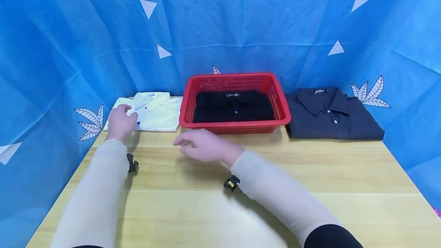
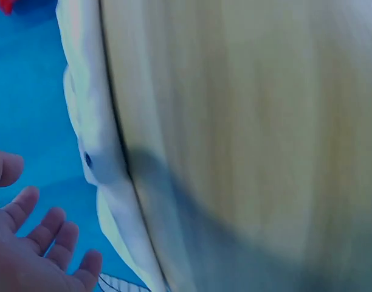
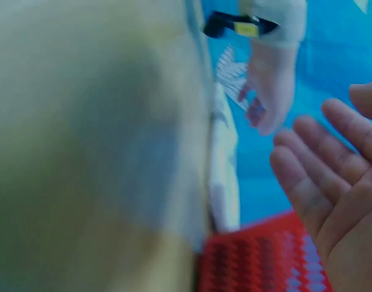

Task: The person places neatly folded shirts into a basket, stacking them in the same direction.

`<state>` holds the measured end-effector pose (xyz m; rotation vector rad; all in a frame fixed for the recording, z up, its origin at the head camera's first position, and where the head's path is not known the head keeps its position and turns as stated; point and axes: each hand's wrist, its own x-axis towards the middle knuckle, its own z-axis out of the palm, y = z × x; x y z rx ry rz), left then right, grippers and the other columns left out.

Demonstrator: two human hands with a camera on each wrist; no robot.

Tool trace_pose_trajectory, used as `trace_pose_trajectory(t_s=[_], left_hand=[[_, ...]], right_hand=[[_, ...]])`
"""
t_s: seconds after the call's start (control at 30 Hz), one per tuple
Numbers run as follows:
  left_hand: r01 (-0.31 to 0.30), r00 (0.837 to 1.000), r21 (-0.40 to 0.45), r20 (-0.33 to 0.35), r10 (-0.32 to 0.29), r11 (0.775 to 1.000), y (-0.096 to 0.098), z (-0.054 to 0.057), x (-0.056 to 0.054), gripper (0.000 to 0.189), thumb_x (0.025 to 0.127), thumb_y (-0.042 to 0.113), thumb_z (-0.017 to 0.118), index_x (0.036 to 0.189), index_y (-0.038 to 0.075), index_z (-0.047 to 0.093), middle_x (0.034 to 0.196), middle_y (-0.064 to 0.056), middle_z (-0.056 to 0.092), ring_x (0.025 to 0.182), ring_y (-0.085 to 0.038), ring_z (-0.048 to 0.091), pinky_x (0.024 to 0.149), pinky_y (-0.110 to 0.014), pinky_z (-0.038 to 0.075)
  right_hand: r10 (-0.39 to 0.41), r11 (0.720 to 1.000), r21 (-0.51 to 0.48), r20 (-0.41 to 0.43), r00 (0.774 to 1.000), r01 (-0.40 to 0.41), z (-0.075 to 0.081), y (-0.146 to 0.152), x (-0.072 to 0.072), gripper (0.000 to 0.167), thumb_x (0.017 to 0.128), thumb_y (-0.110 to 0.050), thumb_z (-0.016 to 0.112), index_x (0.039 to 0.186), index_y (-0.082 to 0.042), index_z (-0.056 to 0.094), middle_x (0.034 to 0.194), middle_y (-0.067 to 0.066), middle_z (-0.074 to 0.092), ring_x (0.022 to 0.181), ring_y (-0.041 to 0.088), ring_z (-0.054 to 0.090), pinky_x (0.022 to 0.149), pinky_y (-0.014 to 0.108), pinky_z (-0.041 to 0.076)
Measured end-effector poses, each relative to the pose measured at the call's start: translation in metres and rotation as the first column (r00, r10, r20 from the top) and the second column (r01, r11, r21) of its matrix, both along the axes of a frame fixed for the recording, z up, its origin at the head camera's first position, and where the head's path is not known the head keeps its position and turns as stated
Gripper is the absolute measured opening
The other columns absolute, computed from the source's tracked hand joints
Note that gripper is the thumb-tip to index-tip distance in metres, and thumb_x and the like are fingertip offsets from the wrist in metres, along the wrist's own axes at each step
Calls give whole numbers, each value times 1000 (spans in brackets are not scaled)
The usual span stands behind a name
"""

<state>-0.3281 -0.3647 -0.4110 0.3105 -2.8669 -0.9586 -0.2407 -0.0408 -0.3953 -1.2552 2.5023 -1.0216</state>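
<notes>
A folded white shirt (image 1: 158,114) with a collar and dark buttons lies at the back left of the table. My left hand (image 1: 121,122) hovers over its left side, fingers relaxed and apart, holding nothing; the left wrist view shows the spread fingers (image 2: 61,243) near the shirt's edge. My right hand (image 1: 206,145) is in the air just in front of the red basket (image 1: 237,127), fingers loosely bent and empty. Inside the basket lies a folded black shirt (image 1: 224,112). In the right wrist view the basket's red mesh wall (image 3: 259,261) is below the right hand.
A folded dark grey shirt (image 1: 330,118) lies to the right of the basket. The wooden table (image 1: 193,209) spreads out in front. A blue curtain (image 1: 241,22) with white triangles and leaf prints hangs behind and along both sides. Each wrist wears a small black camera.
</notes>
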Motion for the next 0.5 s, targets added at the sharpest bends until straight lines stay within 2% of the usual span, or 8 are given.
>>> trace_pose_trajectory(t_s=[0.13, 0.2, 0.27, 0.37, 0.43, 0.5], left_hand=[[-37, 994, -76, 99, 45, 996, -11, -1, 5, 65, 103, 35, 41, 154, -4, 30, 149, -36, 29, 135, -56, 25, 107, -69, 25], [-27, 987, -136, 151, 48, 990, -15, -3, 6, 68, 103, 37, 40, 155, -4, 28, 149, -38, 28, 133, -59, 25, 104, -72, 23], [19, 977, -206, 212, 26, 978, -18, -5, 7, 70, 103, 41, 38, 156, -3, 26, 152, -38, 25, 133, -62, 22, 103, -75, 22], [131, 954, -290, 298, -41, 948, -22, -9, 8, 73, 105, 48, 32, 157, -3, 23, 155, -38, 20, 137, -63, 18, 102, -79, 19], [196, 933, -313, 352, -79, 929, -24, -12, 8, 77, 105, 54, 27, 156, -3, 24, 156, -38, 19, 139, -62, 16, 102, -81, 17], [230, 915, -303, 391, -100, 925, -25, -13, 8, 81, 104, 58, 24, 155, -5, 26, 156, -38, 20, 141, -59, 16, 104, -80, 14]], right_hand=[[1, 999, 52, -4, 1000, -1, -15, -18, -3, 41, 102, -31, 58, 142, -20, 57, 142, -8, 53, 131, 7, 46, 111, 26, 36], [-28, 999, 43, 25, 999, 27, -20, -27, -6, 47, 102, -32, 58, 147, -20, 52, 150, -7, 47, 141, 8, 36, 115, 29, 30], [-72, 997, 34, 61, 996, 70, -25, -36, -11, 51, 102, -33, 58, 151, -21, 48, 153, -7, 44, 142, 9, 35, 116, 31, 30], [-146, 989, 51, 91, 985, 142, -31, -48, -18, 55, 102, -34, 58, 154, -21, 43, 155, -7, 42, 144, 10, 34, 116, 32, 30], [-173, 983, 83, 83, 981, 166, -33, -55, -21, 57, 102, -33, 57, 155, -19, 42, 157, -3, 41, 145, 13, 33, 117, 34, 29], [-179, 978, 117, 64, 982, 171, -35, -62, -24, 59, 101, -31, 57, 156, -16, 41, 158, 0, 39, 148, 15, 30, 119, 36, 25]])
